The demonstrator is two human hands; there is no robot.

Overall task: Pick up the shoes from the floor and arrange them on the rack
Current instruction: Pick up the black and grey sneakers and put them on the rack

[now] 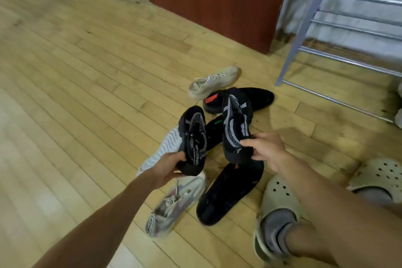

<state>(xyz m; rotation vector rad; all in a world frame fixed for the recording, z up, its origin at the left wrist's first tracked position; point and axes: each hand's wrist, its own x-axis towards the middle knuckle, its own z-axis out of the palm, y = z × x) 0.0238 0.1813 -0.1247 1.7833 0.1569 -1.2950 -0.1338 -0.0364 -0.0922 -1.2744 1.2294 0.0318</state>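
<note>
The left hand [167, 166], low in the middle of the frame, has its fingers [177, 156] curled around the heel of a black-and-grey knit shoe [193, 137], thumb over the collar, toe pointing up the picture. The right hand [264, 150], just right of centre, pinches the heel of the matching shoe [236, 124] between thumb and fingers. Both shoes appear lifted off the pile, though how clear of it is hard to judge from above.

Beneath them, on the wooden floor [87, 72], lie the rest: a white-soled shoe on its side [167, 148] under the left one, a grey laced sneaker [174, 200] at lower centre, a black shoe [230, 193] beside it, another black shoe with a red patch [254, 98] further up, and a cream sneaker [214, 81] above that. The rack [304, 35] stands at the upper right, its bars bare where they show.

To do this step well, I would keep both heel grips firm, carry the pair toward the upper right together, and set them side by side on one tier, toes the same way, soles resting across two bars so they do not tip through.

The rack is cut off by the right edge, so how many tiers it has cannot be told. A pale shape at that edge is unreadable. Motion blur softens the lower sneaker, and a dark shoe between the held pair is mostly hidden.
</note>
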